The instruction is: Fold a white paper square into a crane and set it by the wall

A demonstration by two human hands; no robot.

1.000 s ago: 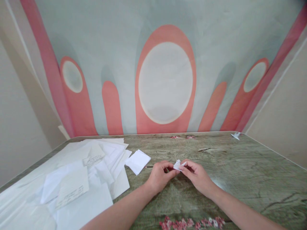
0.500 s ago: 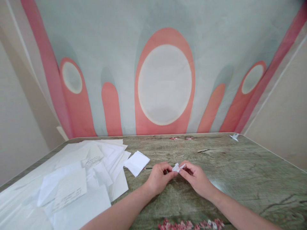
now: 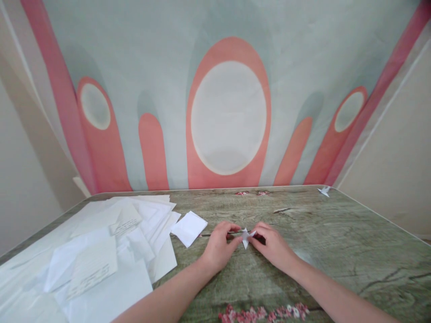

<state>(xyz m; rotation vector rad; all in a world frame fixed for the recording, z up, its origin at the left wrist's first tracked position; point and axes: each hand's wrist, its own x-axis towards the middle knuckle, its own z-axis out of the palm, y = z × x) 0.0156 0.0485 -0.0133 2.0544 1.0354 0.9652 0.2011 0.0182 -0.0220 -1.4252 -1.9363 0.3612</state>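
Observation:
A small folded white paper crane (image 3: 245, 238) with pointed tips is between my two hands, above the wooden tabletop. My left hand (image 3: 222, 244) is at its left side, thumb and forefinger closing on that edge. With the thumb and fingers pinched, my right hand (image 3: 270, 242) grips the crane's right point. A square white folded paper (image 3: 189, 229) lies just left of my left hand. Another small white paper crane (image 3: 324, 191) rests at the far right corner of the table.
Loose white paper sheets (image 3: 111, 282) are heaped across the table's left side, some with printed lines. Pink printed flowers (image 3: 262, 314) mark the near edge of the wood-grain table (image 3: 343, 251). Behind it stands a backdrop (image 3: 175, 54) with coral shapes.
The paper crane has turned between my fingers, and its pointed tips now spread outward. My hands have drawn slightly apart. The whole view has shifted a little.

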